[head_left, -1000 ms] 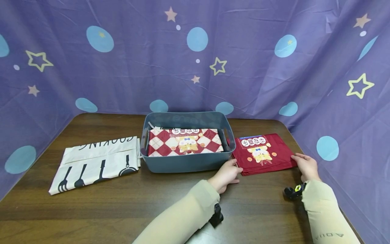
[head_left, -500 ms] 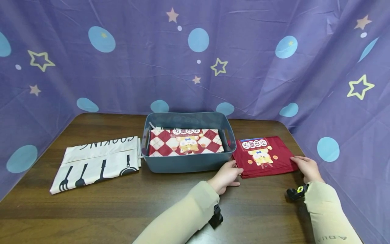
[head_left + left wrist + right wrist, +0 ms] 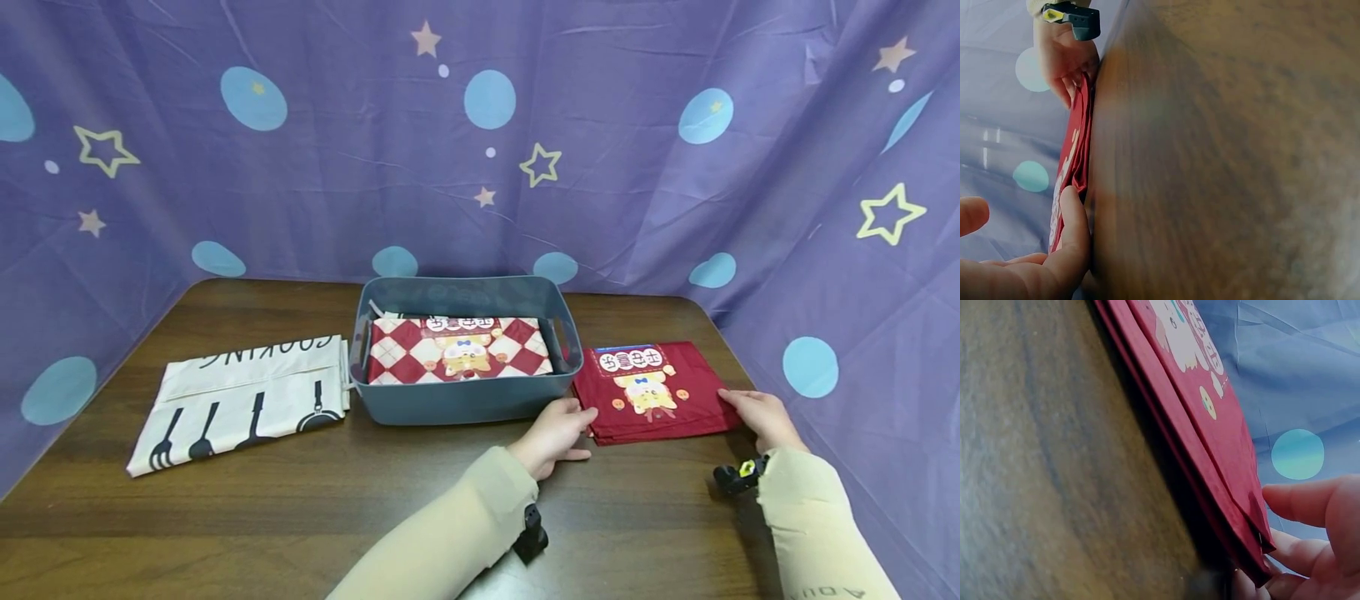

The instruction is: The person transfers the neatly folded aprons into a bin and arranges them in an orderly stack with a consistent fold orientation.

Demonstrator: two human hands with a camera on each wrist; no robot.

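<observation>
A folded red apron [image 3: 637, 392] with a cartoon animal print lies on the table, to the right of a blue-grey basket [image 3: 461, 404]. My right hand [image 3: 761, 417] pinches its right edge; in the right wrist view the thumb [image 3: 1300, 500] presses the upper face and the fingers reach round the corner. At the near left corner, my left hand [image 3: 553, 435] touches the apron with fairly straight fingers, spread apart in the left wrist view. Inside the basket sits a folded red-and-white checked apron [image 3: 405, 346] with a similar print, above some white cloth mostly hidden.
A folded white cloth [image 3: 240, 408] printed with COOKING and dark utensils lies on the wooden table [image 3: 300, 533], left of the basket. Purple curtains [image 3: 300, 183] with stars and blue spots hang behind the table and along its sides.
The red apron has slid slightly toward me and to the right, away from the basket's side, together with my right hand. My left hand has barely moved.
</observation>
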